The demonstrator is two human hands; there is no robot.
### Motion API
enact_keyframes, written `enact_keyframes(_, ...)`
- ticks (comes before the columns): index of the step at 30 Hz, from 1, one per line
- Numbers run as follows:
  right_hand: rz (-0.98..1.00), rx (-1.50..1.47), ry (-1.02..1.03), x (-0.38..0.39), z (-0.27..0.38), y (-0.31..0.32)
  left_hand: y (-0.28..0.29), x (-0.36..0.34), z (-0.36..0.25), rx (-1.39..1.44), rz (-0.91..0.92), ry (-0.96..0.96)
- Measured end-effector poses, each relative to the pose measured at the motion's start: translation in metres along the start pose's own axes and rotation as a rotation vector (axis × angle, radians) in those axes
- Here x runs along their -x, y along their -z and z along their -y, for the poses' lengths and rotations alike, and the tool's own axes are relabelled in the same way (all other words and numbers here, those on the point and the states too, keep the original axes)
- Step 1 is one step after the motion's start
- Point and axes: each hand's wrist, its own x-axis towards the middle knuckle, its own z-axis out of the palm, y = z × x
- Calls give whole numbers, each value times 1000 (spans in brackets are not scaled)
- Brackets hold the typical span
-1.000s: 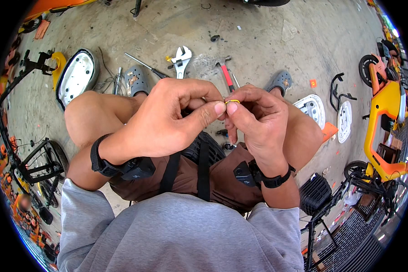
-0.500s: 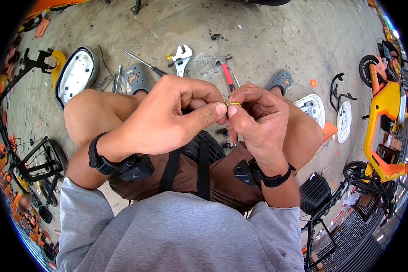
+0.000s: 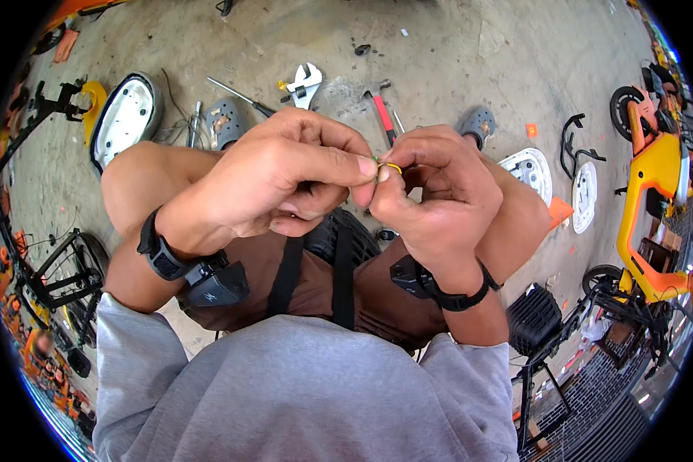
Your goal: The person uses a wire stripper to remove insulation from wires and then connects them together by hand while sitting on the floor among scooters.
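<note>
The left hand (image 3: 285,165) and right hand (image 3: 450,181) pinch a yellow wire (image 3: 394,166) nearer than the hammer (image 3: 382,112), apparently shaping it; next calls for steadiness.

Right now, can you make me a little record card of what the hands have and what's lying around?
Left hand: fingertips pinched, touching the right hand's
Right hand: pinching a thin yellow strand
Floor tools: adjustable wrench, screwdriver, red-handled hammer
Far right: yellow-and-orange frame
Unclear: what the left fingertips hide
</note>
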Motion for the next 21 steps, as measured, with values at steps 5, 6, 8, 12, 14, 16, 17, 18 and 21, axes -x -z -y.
enact_keyframes(5,-17,197,125,-1,5,0,5,0,1,68,51,30)
enact_keyframes(6,-14,251,177,-2,6,0,5,0,1,78,51,29)
enact_keyframes(8,-8,363,279,-4,9,2,4,0,2,100,56,27)
enact_keyframes(12,-46,439,396,-6,5,3,4,-2,2,88,74,15)
enact_keyframes(14,-47,423,358,-8,6,2,3,-1,0,87,67,16)
enact_keyframes(16,-61,425,371,-7,5,1,5,-2,1,111,89,12)
enact_keyframes(17,-67,424,378,-7,5,1,6,-2,2,123,98,10)
enact_keyframes(18,-68,445,390,-8,4,0,6,-2,2,137,99,4)
enact_keyframes(21,-50,453,358,-10,5,0,7,-4,2,193,108,8)
